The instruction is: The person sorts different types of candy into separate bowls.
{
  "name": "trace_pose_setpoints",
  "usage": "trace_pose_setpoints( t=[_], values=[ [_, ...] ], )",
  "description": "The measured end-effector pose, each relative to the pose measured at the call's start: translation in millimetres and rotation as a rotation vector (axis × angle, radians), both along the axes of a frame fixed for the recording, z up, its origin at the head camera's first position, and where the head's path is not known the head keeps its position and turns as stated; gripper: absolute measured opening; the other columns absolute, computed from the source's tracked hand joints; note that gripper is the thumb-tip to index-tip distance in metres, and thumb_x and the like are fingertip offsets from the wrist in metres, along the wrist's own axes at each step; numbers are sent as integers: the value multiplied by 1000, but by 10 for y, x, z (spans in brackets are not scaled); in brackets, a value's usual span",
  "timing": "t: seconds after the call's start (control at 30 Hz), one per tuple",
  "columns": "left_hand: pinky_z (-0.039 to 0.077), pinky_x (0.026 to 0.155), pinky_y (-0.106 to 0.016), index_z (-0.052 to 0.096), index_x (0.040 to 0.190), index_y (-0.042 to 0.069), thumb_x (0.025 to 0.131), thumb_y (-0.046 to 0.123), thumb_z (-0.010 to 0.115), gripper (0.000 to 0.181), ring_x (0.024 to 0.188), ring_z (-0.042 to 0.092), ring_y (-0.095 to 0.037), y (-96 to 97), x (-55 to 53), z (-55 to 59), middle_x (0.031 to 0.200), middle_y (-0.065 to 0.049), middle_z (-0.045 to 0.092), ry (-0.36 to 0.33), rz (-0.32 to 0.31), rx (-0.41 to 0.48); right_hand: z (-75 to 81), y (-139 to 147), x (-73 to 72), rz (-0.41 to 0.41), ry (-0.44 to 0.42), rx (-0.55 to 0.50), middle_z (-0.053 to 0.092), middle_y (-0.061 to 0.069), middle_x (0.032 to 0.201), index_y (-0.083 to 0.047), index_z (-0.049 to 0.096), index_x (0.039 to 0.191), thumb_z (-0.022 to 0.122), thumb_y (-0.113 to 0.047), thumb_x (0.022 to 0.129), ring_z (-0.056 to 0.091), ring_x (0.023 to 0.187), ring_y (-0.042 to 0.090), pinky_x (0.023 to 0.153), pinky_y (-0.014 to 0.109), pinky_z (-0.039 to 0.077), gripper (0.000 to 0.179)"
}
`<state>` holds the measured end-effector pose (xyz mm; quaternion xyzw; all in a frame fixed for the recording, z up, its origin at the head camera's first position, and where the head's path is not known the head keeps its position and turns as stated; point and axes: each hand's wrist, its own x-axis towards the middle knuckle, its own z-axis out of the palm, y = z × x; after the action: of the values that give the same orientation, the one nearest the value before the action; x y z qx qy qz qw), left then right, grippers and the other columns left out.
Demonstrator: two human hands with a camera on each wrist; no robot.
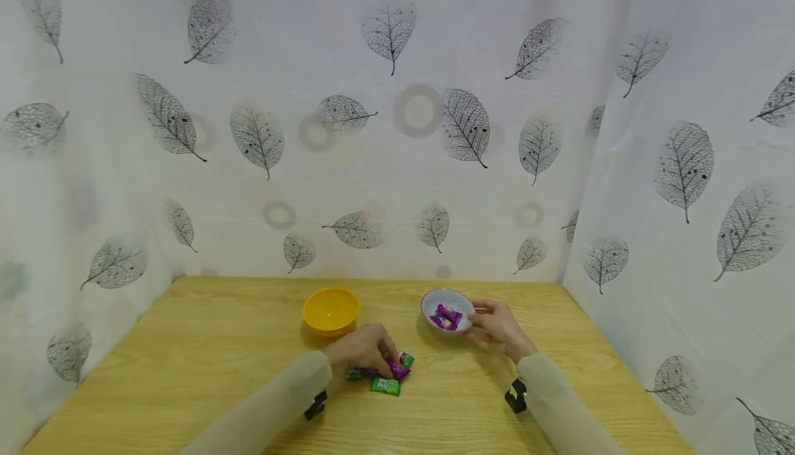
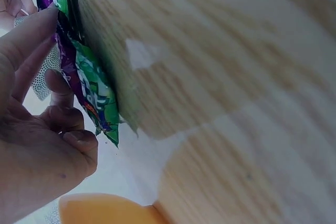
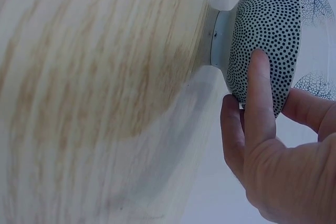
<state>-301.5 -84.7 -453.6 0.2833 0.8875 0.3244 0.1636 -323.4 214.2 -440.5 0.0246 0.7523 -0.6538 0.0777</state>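
Observation:
My left hand [image 1: 363,346] reaches down to a small pile of wrapped candies and pinches a purple-wrapped candy [image 1: 399,372] there. Green-wrapped candies lie about it, one green candy [image 1: 386,386] nearest me. In the left wrist view, green wrappers [image 2: 97,87] stand beside the purple one at the fingertips. My right hand [image 1: 502,329] holds the side of a small white bowl [image 1: 444,297], its fingers against the dotted outer wall [image 3: 265,24] and thumb at the rim. Several purple candies [image 1: 446,317] lie inside that bowl.
A yellow bowl [image 1: 331,310] stands behind and to the left of the pile, near my left hand. Everything is on a wooden table [image 1: 211,344]. A pale curtain [image 1: 385,165] with leaf prints closes off the back and both sides.

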Motion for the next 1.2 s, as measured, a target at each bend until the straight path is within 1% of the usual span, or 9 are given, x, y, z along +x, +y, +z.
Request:
trace_pose_setpoints(
  t=[0.13,0.3,0.47,0.57,0.73,0.83,0.97,1.07,1.2],
  values=[
    [49,64,-21,80,82,19,76,10,83,11,72,56,-6,-13,-20,-10,86,10,71,-37,3,32,0,0,4,-1,2,3,41,39,139,12,39,142,53,4,96,65,105,41,76,35,60,48],
    [49,63,-23,80,83,19,75,13,84,11,73,56,-9,-48,-20,26,85,7,72,-88,17,106,-4,-6,-6,4,8,-3,41,39,139,12,39,141,53,4,96,66,103,38,76,37,60,48],
    [40,53,-22,80,85,20,76,13,83,12,61,48,-10,-55,-21,90,70,2,64,-72,46,123,-4,-9,-13,15,4,-23,42,40,137,14,38,141,52,5,96,69,96,36,77,38,60,48],
    [36,52,-23,80,87,20,78,11,81,13,60,44,-11,-43,-30,126,65,0,58,-54,62,129,-1,-12,-13,11,2,-25,43,40,137,14,39,141,52,5,96,69,95,35,76,37,60,48],
    [33,54,-24,80,86,19,79,13,81,10,62,42,-14,-24,-55,140,66,-2,54,-50,60,161,5,-5,-18,7,-3,-23,42,40,138,14,39,141,52,6,95,69,96,36,76,38,60,48],
    [33,57,-25,80,85,22,79,16,82,9,66,43,-14,-7,-69,150,68,-2,54,-48,77,164,8,4,-27,8,-7,-23,41,40,139,14,39,141,52,6,95,68,99,39,77,37,60,48],
    [32,56,-24,80,85,26,79,19,82,9,65,42,-14,19,-99,154,67,-1,53,-22,81,168,7,9,-34,5,-9,-24,42,39,139,13,40,141,51,5,96,67,101,40,77,37,60,47],
    [31,54,-25,80,87,24,81,17,81,9,62,40,-15,37,-117,168,66,-4,52,-29,66,212,8,9,-33,4,-11,-23,42,38,139,13,40,141,51,5,96,67,100,39,77,37,60,47],
    [32,53,-25,80,91,20,82,16,79,10,63,39,-16,71,-136,199,73,-10,55,-55,67,269,11,10,-28,3,-16,-14,43,38,139,12,40,141,52,4,96,67,102,39,78,37,60,47]
  ],
)
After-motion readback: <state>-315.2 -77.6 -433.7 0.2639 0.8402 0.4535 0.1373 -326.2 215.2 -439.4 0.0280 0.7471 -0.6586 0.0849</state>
